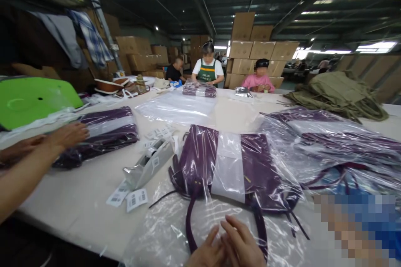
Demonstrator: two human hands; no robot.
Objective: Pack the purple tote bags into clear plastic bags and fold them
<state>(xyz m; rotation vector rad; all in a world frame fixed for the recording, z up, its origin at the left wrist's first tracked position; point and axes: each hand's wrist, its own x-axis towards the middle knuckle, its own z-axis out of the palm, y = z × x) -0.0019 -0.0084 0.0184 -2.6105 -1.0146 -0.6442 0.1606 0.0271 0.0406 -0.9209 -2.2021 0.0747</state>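
Lying flat in a clear plastic bag, the purple bag sits just beyond the fingers. Left hand and right hand rest pressed together on the plastic, apparently pinning its open end; a tape dispenser waits leftward.

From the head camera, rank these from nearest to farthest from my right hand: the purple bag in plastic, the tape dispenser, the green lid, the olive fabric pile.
Measured from the right hand at the bottom edge:
1. purple bag in plastic, directly ahead, its handles reaching the hand.
2. tape dispenser, ahead to the left.
3. olive fabric pile, far right of the table.
4. green lid, far left.
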